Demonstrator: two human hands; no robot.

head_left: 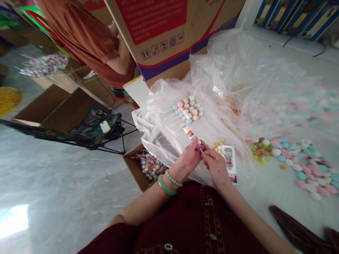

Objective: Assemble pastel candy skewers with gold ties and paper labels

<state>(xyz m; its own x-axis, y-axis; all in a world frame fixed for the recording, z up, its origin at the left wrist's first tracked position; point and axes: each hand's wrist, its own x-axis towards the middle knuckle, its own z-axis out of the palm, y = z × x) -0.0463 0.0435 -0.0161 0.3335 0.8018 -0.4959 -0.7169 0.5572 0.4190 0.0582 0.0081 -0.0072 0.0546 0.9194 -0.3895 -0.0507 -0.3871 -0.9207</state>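
Note:
My left hand (191, 157), wearing a green bangle and a beaded bracelet, is closed around a candy skewer (190, 134). Its pastel sweets stick out past the thumb. A small pink and purple piece (199, 147) shows at the fingertips; I cannot tell whether it is a label or a wrapper. My right hand (215, 165) pinches at the skewer's thin white stick end, close against the left fingers. Just beyond both hands, several finished skewers (188, 109) of pink, blue and white sweets lie side by side on clear plastic. Yellow ties (218, 145) and a printed card (229, 160) lie beside the right hand.
Loose pastel sweets (307, 165) and small gummies (261, 150) cover the table's right side, partly under plastic sheeting (227, 63). A large carton (164, 31) stands behind. An open box of skewers (150, 165) is below left, near a folding chair (87, 130). A co-worker (87, 38) is at upper left.

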